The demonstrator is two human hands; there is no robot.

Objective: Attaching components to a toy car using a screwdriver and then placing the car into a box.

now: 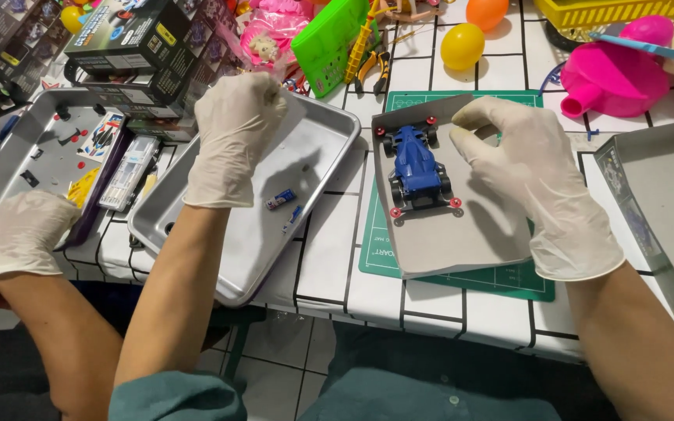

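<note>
A blue toy race car (417, 168) with red wheel hubs sits on a grey sheet (446, 234) that lies over a green cutting mat (509, 281). My right hand (544, 183), in a white glove, lies on the sheet just right of the car. Its fingers curl over the sheet's raised far corner and the thumb presses on top. My left hand (235, 132), also gloved, hovers as a closed fist above a metal tray (228, 273); nothing shows in it. A small blue and white part (280, 199) and a smaller bit (292, 218) lie in that tray.
Another person's gloved hand (25, 234) rests at a second metal tray (9, 156) holding small parts and sticker sheets. Black boxes (138, 47) stand behind. A green case (325, 43), yellow egg (462, 45), pink funnel (614, 74) and a third tray (665, 195) surround the mat.
</note>
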